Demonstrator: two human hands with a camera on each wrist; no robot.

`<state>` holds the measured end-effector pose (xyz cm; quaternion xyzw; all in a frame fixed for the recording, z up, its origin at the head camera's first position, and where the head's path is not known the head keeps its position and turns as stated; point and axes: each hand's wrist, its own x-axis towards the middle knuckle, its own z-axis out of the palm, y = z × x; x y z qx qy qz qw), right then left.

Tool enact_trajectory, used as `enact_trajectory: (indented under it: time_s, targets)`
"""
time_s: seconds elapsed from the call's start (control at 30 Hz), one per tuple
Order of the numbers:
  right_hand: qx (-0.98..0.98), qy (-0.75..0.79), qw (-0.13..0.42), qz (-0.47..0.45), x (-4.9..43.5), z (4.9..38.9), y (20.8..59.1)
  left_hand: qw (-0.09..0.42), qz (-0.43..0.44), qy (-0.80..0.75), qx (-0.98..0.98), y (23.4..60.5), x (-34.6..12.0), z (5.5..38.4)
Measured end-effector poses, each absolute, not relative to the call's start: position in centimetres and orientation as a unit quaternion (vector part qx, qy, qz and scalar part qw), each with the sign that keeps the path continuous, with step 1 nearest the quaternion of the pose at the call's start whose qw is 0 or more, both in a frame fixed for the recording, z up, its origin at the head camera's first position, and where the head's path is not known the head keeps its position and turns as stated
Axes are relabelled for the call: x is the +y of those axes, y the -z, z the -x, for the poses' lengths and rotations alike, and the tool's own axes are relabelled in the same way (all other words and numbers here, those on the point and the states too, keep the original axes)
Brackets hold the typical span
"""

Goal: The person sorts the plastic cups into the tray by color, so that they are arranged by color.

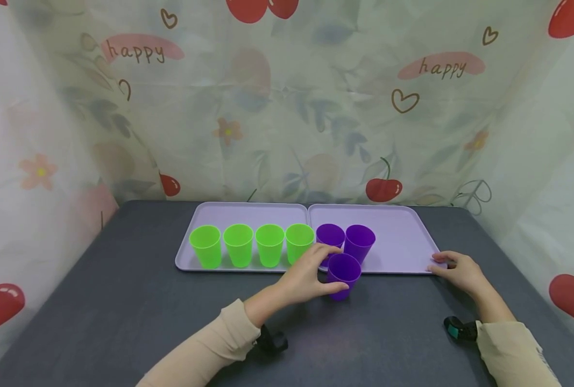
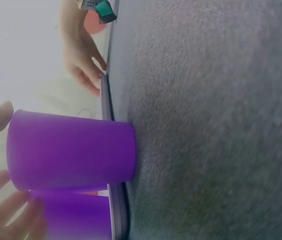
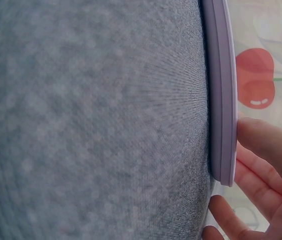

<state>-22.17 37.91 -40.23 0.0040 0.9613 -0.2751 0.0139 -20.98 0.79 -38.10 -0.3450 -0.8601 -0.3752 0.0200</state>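
Purple cup point(image 1: 344, 276) upright on grey table point(image 1: 122, 301), just in front of right tray point(image 1: 403, 236), held by left hand point(image 1: 308, 275): thumb low on near side, fingers curved over far rim. Wrist view: same cup point(image 2: 71, 150) standing on table, fingertips point(image 2: 11, 210) loosely spread beside it. Two more purple cups point(image 1: 359, 242) on right tray, close behind. Four green cups point(image 1: 253, 244) in a row on left tray point(image 1: 204, 212). Right hand point(image 1: 456, 270) at right tray's near right corner, fingers point(image 3: 261, 150) lightly curled against rim point(image 3: 223, 100), thumb below; firm pinch or mere touch, cannot tell. Floral curtain point(image 1: 287, 97) behind.
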Motion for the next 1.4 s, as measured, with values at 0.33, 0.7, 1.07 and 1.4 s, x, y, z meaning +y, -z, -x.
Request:
enact_trajectory:
  time_s: [0.33, 0.7, 1.07, 1.4]
  targets:
    - [0.961, 0.276, 0.018, 0.000, 37.96, 22.18, 40.26, 0.016, 0.324, 0.398, -0.858, 38.66, 1.20, 20.70]
    - [0.960, 0.278, 0.022, -0.006, 38.06, 22.21, 40.32, 0.010, 0.316, 0.405, -0.858, 38.58, 1.61, 20.81]
    - [0.960, 0.277, 0.029, -0.009, 38.10, 22.33, 40.36, 0.009, 0.321, 0.408, -0.855, 38.50, 1.70, 20.93]
    - [0.960, 0.278, 0.030, -0.012, 38.10, 22.36, 40.35, 0.001, 0.322, 0.414, -0.852, 38.28, 1.60, 20.90]
